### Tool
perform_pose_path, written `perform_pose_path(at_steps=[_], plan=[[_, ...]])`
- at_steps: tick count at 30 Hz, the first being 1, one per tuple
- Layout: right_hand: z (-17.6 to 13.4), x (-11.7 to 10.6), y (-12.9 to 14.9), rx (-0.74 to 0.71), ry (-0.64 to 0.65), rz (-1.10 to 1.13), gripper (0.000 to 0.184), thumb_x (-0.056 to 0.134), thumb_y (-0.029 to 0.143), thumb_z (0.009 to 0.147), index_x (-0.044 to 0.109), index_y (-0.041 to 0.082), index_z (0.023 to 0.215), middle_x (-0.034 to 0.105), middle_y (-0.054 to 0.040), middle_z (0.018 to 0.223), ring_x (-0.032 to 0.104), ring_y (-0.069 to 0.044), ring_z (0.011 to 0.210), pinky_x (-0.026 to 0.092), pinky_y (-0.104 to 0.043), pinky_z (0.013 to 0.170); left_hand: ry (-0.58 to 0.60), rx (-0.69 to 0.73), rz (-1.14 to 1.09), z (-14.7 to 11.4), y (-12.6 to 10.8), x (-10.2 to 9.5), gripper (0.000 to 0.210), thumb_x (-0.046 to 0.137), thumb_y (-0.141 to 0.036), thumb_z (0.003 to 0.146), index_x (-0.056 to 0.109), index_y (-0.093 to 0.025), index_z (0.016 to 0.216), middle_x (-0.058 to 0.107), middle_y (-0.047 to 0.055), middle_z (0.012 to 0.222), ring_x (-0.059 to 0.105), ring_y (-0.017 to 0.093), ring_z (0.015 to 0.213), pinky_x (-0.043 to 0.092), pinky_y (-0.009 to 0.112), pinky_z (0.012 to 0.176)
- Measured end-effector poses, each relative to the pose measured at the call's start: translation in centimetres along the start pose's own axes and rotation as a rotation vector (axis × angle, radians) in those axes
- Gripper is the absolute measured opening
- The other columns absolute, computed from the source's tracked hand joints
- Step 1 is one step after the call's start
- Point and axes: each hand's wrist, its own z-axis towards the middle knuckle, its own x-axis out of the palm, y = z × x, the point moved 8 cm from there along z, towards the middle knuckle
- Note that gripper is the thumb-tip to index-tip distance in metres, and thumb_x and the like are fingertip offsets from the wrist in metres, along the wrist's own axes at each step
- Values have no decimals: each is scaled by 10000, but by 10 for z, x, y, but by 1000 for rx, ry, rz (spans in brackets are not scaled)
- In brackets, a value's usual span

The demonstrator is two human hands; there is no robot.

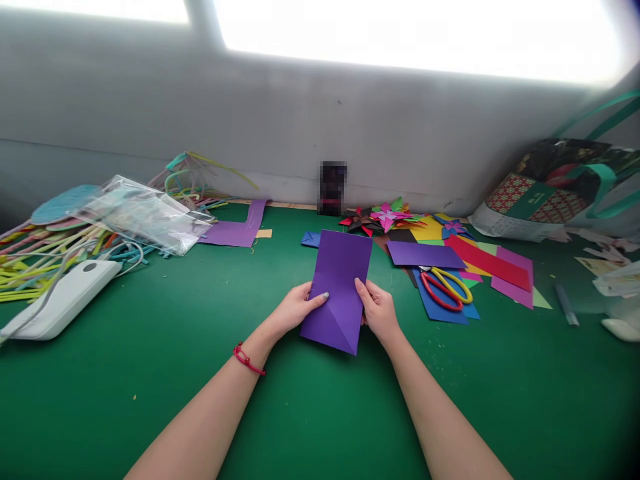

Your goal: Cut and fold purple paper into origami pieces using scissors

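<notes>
A rectangular sheet of purple paper (342,260) is held tilted above the green table, with diagonal creases showing on its lower half. My left hand (296,308) grips its left edge, thumb lying on the front face and fingers hidden behind. On the opposite edge, my right hand (379,308) pinches the paper between thumb and fingers. A red braided bracelet (249,360) circles my left wrist. Just behind the sheet, a small folded blue paper piece (311,238) rests on the table. To the right lie scissors (445,287) with red and yellow handles, beside another purple strip (425,255).
Folded paper stars (387,216) and coloured sheets (515,270) lie at the right. A patterned bag (537,193) stands at the far right, near a pen (566,305). Pipe cleaners (30,267), a clear plastic bag (145,210) and a white corded device (65,300) occupy the left.
</notes>
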Motion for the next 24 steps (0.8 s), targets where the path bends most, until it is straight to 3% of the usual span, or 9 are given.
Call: perform_pose_path(at_steps=[4, 8, 13, 17, 24], plan=[[1, -4, -5, 34, -16, 40, 293, 523, 464, 784, 488, 204, 652, 381, 81, 378, 405, -89, 263, 313, -197, 241, 18, -36, -27, -1, 1, 0, 352, 550, -391, 777, 587, -128, 1008, 660, 71, 864, 603, 164, 739, 464, 280, 694], [2, 1, -7, 64, 37, 83, 286, 511, 464, 793, 505, 196, 692, 410, 79, 359, 400, -87, 257, 304, -187, 240, -11, -30, -77, -1, 4, -3, 356, 562, -389, 770, 590, -133, 1016, 656, 66, 851, 590, 154, 717, 450, 270, 673], [-2, 15, -5, 114, 174, 246, 269, 508, 464, 793, 503, 196, 793, 441, 84, 413, 408, -75, 276, 313, -174, 253, -83, -6, -124, 0, 4, -10, 361, 589, -408, 739, 598, -132, 971, 654, 57, 813, 584, 149, 675, 441, 268, 657], [-9, 28, -7, 179, 317, 233, 275, 510, 454, 793, 501, 182, 830, 459, 81, 412, 404, -72, 267, 300, -167, 248, -133, 14, -135, 0, -1, -15, 374, 606, -415, 718, 596, -130, 959, 657, 52, 792, 580, 144, 652, 442, 264, 648], [-6, 22, -9, 159, 264, 131, 291, 502, 461, 792, 513, 170, 794, 418, 89, 361, 356, -61, 240, 256, -155, 227, -122, 23, -85, -2, -8, -10, 366, 579, -425, 738, 593, -131, 955, 660, 59, 818, 595, 157, 709, 457, 266, 671]])
